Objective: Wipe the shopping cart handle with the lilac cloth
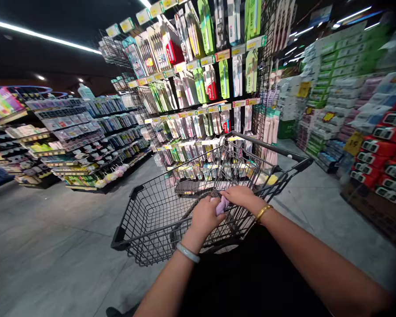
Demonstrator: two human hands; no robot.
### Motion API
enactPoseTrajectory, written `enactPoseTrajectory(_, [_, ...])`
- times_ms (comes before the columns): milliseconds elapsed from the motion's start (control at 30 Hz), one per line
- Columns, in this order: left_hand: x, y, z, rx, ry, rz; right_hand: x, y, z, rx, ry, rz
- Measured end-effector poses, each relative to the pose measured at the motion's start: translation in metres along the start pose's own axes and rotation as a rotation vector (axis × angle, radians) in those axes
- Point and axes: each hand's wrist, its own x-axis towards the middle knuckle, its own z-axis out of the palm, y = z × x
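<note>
A dark wire shopping cart (152, 232) stands crosswise in front of me, with its push handle (277, 149) off to the right. Over the near side rail of the cart, my left hand (204, 215), with a pale bangle at the wrist, is closed on a small lilac soft item (222, 205). My right hand (240, 196), wearing a gold bracelet, comes in from the right and its curled fingers pinch the same item's upper end. Between the two hands the item looks bunched or twisted; its exact kind is unclear.
A rack of packaged toothbrushes (198, 83) rises just behind the cart. Low shelves of goods (75, 136) stand at left. Stacked tissue packs (336, 88) and red packages (379, 154) line the right side. Grey floor (53, 246) stretches along the left.
</note>
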Motion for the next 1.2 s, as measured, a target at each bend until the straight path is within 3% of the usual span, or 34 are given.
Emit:
enactPoseTrajectory(167, [-0.025, -0.027, -0.009, -0.049, -0.034, -0.118, -0.007, 0.016, -0.006, -0.008, -0.029, 0.039])
enactPoseTrajectory(333, [-0.020, -0.003, 0.014, -0.012, 0.119, -0.095, -0.007, -0.022, -0.003, 0.005, -0.047, -0.008])
enactPoseTrajectory(400, [-0.017, 0.001, 0.017, -0.024, 0.124, -0.068, -0.008, -0.036, 0.001, 0.022, -0.038, -0.043])
enactPoseTrajectory(500, [-0.023, -0.016, 0.007, -0.056, 0.063, -0.073, -0.009, -0.041, 0.007, 0.018, 0.002, -0.050])
enactPoseTrajectory(633, [-0.041, -0.043, -0.010, -0.048, 0.042, -0.254, -0.010, -0.037, 0.014, 0.006, 0.064, -0.054])
enactPoseTrajectory(700, [-0.043, -0.039, -0.007, -0.012, 0.088, -0.274, -0.008, -0.038, 0.017, 0.004, 0.088, -0.049])
enactPoseTrajectory(900, [-0.031, -0.003, 0.031, -0.005, 0.211, -0.107, -0.007, -0.040, 0.022, -0.013, 0.124, -0.049])
enactPoseTrajectory(1033, [-0.049, -0.031, 0.032, -0.034, 0.211, -0.046, -0.009, -0.036, 0.023, -0.037, 0.148, -0.036])
enactPoseTrajectory(1133, [-0.064, -0.059, 0.018, -0.029, 0.224, -0.180, -0.008, -0.036, 0.025, -0.030, 0.147, -0.045])
enactPoseTrajectory(1200, [-0.065, -0.064, 0.011, -0.020, 0.214, -0.286, -0.006, -0.037, 0.027, -0.019, 0.147, -0.051])
